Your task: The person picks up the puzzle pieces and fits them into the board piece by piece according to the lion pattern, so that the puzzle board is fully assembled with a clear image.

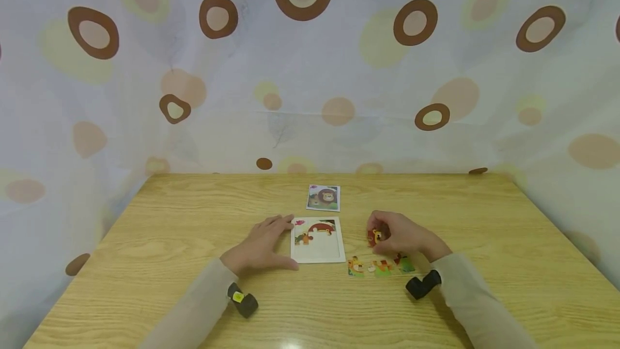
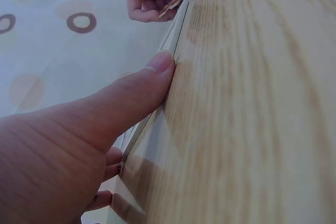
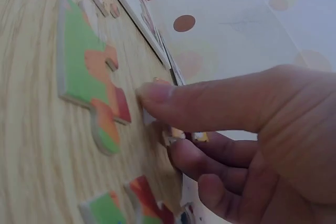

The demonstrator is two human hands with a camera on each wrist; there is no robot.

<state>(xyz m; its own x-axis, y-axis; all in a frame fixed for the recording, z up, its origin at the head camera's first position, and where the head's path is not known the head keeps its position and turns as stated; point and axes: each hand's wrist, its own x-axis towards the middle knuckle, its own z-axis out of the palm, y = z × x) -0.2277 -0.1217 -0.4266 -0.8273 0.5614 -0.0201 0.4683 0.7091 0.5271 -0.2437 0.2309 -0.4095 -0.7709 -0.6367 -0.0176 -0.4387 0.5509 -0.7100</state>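
A white square puzzle tray lies on the table with a few pieces fitted along its upper and left parts. My left hand is spread at its left side, fingertips by the upper left corner. In the left wrist view the thumb touches the tray's near edge. To the right of the tray, my right hand pinches a brown and yellow puzzle piece between thumb and fingers. Below that hand lie several loose pieces; one green and orange puzzle piece shows large in the right wrist view.
A small picture card with a lion on it lies beyond the tray. The wood-grained table ends at a patterned cloth hanging behind and at both sides.
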